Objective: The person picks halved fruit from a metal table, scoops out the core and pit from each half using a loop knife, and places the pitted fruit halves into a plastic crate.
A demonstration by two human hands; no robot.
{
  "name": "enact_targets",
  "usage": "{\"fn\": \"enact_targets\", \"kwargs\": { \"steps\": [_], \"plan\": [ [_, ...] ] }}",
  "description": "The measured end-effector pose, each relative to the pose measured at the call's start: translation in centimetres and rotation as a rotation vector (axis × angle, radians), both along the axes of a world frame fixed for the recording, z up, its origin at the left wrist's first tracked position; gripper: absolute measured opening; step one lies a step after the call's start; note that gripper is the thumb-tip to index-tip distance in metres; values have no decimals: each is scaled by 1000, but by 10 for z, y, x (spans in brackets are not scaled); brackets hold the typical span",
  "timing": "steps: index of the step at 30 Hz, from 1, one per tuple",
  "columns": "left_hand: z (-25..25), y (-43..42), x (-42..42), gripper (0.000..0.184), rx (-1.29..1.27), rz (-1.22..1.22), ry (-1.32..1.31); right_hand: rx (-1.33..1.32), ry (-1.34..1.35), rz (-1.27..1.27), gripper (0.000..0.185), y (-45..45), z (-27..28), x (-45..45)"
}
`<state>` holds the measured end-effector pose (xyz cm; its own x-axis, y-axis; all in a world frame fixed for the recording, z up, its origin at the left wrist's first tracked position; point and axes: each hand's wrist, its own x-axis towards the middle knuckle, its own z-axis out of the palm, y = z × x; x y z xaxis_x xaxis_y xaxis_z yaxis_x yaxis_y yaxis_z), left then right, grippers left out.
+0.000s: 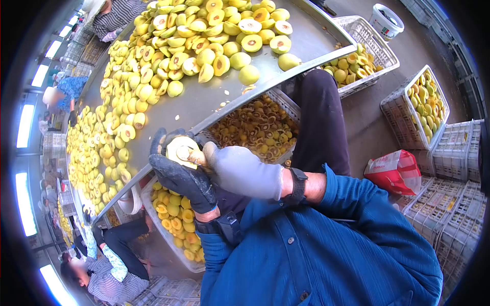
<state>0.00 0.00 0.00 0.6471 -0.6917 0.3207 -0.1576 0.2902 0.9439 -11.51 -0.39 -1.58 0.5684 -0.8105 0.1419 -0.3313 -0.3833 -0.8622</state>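
My left hand, in a dark glove, is wrapped round a cut fruit half, its pale cut face turned up. My right hand, in a grey glove, is closed right against the fruit; a small pale piece shows at its fingertips, and whether it holds a tool is hidden. Both hands are over the near edge of the metal table. Halved yellow-green fruit lies heaped on the table. Below the edge stands a crate of brownish fruit pieces.
A crate of yellow halves is at my left side. More fruit crates, a white bucket, a red and white bag and stacked crates are at right. Co-workers sit along the left.
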Motion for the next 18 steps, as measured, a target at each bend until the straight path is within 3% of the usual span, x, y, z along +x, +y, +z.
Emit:
{"fn": "enact_targets", "kwargs": {
  "steps": [5, 8, 11, 18],
  "plan": [
    [2, 4, -4, 57, 51, -42, -114, -15, -89, 70, 25, -3, 6, -13],
    [2, 4, -4, 58, 63, -107, -151, 2, 75, 103, 22, -11, 14, -24],
    [2, 3, 0, 60, 92, -130, -64, -76, 48, 97, 23, -14, 4, -23],
    [0, -4, -13, 61, 31, -36, -19, 12, -60, 75, 24, -11, 4, -22]
  ]
}}
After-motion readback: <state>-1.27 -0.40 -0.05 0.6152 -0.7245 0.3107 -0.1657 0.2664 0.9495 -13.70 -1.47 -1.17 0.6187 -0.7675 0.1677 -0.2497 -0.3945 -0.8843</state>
